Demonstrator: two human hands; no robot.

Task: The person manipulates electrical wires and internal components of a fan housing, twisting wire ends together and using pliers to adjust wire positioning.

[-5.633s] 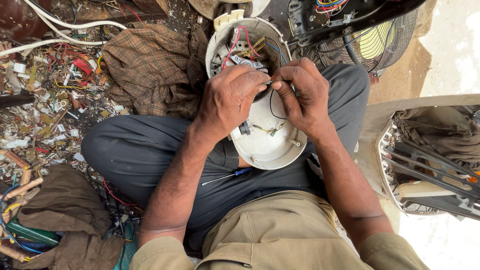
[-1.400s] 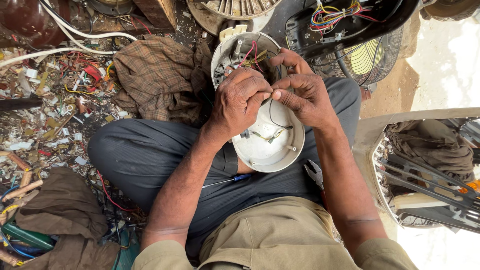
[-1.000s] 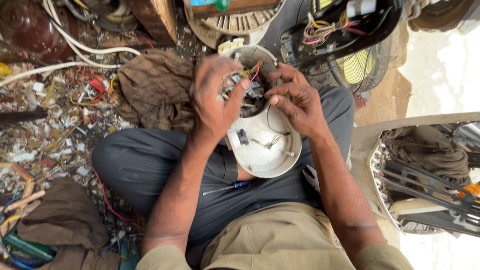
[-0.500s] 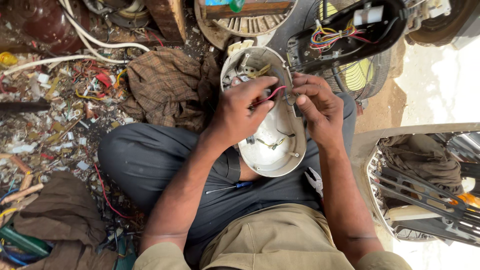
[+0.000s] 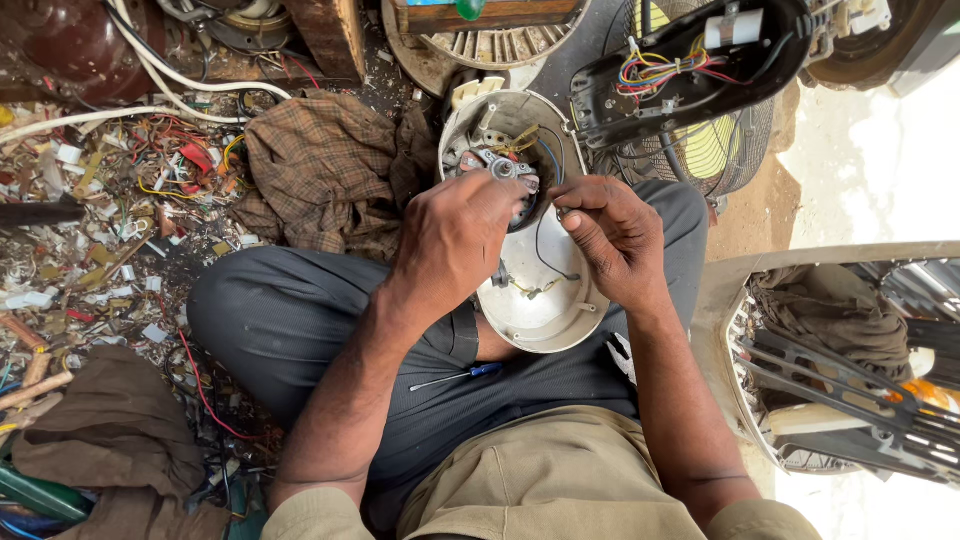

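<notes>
While the white oval housing [image 5: 540, 300] lay tilted across the lap, open side up for access, left hand [image 5: 455, 240] pinched a small metal part at 12 o'clock inside it. Right hand [image 5: 615, 235], fingers curled narrow, gripped a thin black wire at 3 o'clock. Blue-handled screwdriver [image 5: 455, 377] rested at 6 o'clock.

Both forearms reach forward, close together. The left hand [image 5: 455, 240] lies palm-down, its fingers curled forward; the right hand [image 5: 615, 240] is bent inward, thumb and forefinger pinched.
</notes>
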